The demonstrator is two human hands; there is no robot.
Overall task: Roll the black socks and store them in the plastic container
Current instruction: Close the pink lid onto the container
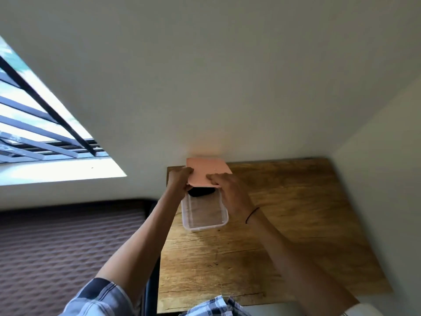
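Note:
A clear plastic container (pixel 205 215) stands on the wooden table (pixel 284 224), near its far left corner by the wall. Rolled black socks (pixel 201 192) lie inside at the container's far end, partly hidden. A pink lid (pixel 208 171) hangs over that far end, tilted, covering only part of the opening. My left hand (pixel 180 179) grips the lid's left edge. My right hand (pixel 227 188) grips its near right edge, fingers on top. The near half of the container shows bare.
White walls close in the table at the back and on the right. A brown patterned mattress (pixel 68 247) lies left of the table. A barred window (pixel 34 124) is at upper left.

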